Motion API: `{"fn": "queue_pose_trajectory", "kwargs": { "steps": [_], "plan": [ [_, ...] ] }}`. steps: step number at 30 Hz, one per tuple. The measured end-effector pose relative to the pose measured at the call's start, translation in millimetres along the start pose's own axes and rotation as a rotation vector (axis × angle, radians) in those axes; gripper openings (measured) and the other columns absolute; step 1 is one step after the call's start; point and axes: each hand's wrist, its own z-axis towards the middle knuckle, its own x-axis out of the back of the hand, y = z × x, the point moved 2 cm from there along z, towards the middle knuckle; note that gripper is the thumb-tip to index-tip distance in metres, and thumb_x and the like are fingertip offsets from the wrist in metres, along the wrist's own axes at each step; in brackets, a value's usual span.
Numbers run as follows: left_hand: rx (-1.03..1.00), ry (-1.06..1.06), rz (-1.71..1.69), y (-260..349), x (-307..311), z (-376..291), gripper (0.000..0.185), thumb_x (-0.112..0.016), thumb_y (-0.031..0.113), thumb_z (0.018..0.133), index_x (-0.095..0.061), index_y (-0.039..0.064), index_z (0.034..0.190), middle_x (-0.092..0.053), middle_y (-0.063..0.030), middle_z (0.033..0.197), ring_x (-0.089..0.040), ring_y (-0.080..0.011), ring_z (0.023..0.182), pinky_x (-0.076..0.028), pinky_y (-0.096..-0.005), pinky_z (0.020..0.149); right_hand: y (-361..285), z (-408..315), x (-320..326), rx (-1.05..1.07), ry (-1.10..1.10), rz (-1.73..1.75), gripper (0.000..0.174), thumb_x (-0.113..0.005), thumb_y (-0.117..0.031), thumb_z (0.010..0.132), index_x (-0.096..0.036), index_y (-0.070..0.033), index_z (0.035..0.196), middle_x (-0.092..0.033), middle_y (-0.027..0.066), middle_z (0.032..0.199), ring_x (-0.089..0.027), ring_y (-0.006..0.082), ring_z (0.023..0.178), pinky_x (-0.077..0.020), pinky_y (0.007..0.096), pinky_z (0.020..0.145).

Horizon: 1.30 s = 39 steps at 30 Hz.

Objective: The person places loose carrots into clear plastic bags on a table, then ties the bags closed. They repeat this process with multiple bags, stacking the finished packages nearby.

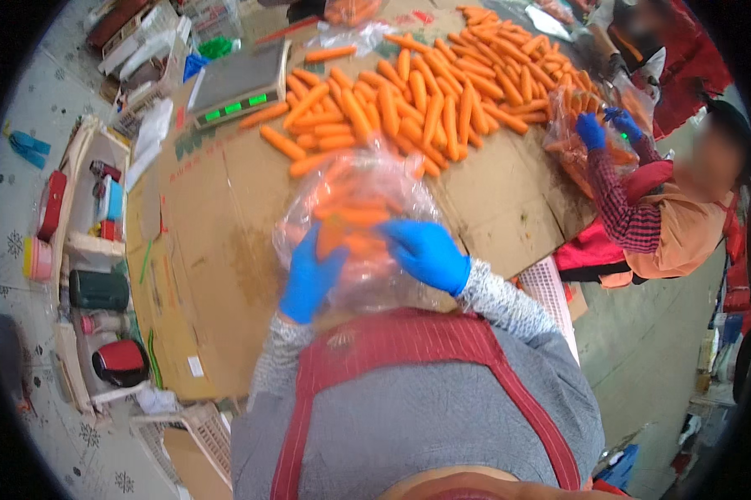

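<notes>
A clear plastic bag [369, 287] of carrots lies on the cardboard in front of me, touching my apron. My left hand [313, 275], in a blue glove, is at the bag's left side with a carrot [331, 237] between thumb and fingers; its blunt end points up towards me. Blurred by motion, my right hand [430, 255] in a matching glove is over the bag's right side, fingers pointing inwards. Whether those fingers grip the plastic cannot be made out. More carrots [353, 215] show inside the bag. Beyond it spreads a large heap of loose carrots [434, 87].
A digital scale [238, 78] stands at the back left of the cardboard-covered table [206, 250]. To the right, a co-worker [650, 200] in blue gloves handles another bag of carrots [569, 137]. A wooden shelf [94, 244] with small items runs along the left edge. Plastic crates [547, 287] sit below.
</notes>
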Motion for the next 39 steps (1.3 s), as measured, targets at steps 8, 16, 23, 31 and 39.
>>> {"fn": "queue_pose_trajectory", "kwargs": {
  "steps": [8, 16, 23, 31, 39],
  "plan": [
    [-0.097, -0.113, 0.164, 20, -9, -4, 0.042, -0.073, 0.015, 0.087, -0.059, -0.001, 0.123, -0.068, -0.0124, 0.110, -0.064, -0.0194, 0.101, -0.051, -0.0350, 0.089, -22, 10, 13, 0.034, -0.040, -0.095, 0.027, -0.062, -0.017, 0.090, -0.064, -0.013, 0.117, -0.067, 0.0132, 0.097, -0.068, 0.0322, 0.084, -0.0543, 0.0410, 0.067],
    [-0.064, -0.168, 0.155, 6, -6, -22, 0.021, -0.070, 0.013, 0.090, -0.062, 0.003, 0.107, -0.064, -0.0016, 0.089, -0.054, -0.0057, 0.066, -0.045, -0.0228, 0.055, 52, 10, -25, -0.143, -0.203, -0.150, 0.021, -0.060, -0.017, 0.090, -0.066, -0.009, 0.109, -0.068, 0.0172, 0.099, -0.068, 0.0352, 0.088, -0.0542, 0.0437, 0.072],
    [0.025, 0.221, -0.422, -21, 54, -24, 0.010, -0.064, 0.010, 0.089, -0.057, 0.007, 0.095, -0.053, -0.0001, 0.072, -0.050, -0.0074, 0.055, -0.040, -0.0225, 0.049, 66, 19, -63, -0.341, -0.069, 0.318, 0.026, -0.061, -0.024, 0.091, -0.068, -0.011, 0.113, -0.069, 0.0172, 0.101, -0.068, 0.0339, 0.091, -0.0537, 0.0419, 0.075],
    [0.081, 0.201, -0.331, -22, 50, -34, 0.017, -0.062, 0.008, 0.088, -0.057, 0.003, 0.103, -0.057, -0.0031, 0.077, -0.055, -0.0126, 0.063, -0.046, -0.0271, 0.060, 103, 10, -119, -0.383, -0.106, 0.344, 0.044, -0.070, -0.037, 0.088, -0.066, -0.006, 0.119, -0.069, 0.0200, 0.100, -0.069, 0.0304, 0.092, -0.0545, 0.0392, 0.076],
    [-0.352, -0.223, 0.422, 10, 1, 5, 0.057, -0.066, 0.003, 0.087, -0.045, 0.002, 0.141, -0.057, -0.0140, 0.132, -0.058, -0.0208, 0.118, -0.046, -0.0364, 0.101, 41, 16, -7, -0.398, -0.061, 0.398, 0.048, -0.073, -0.037, 0.087, -0.065, -0.002, 0.119, -0.068, 0.0149, 0.082, -0.064, 0.0166, 0.073, -0.0526, 0.0327, 0.070]
  ]
}}
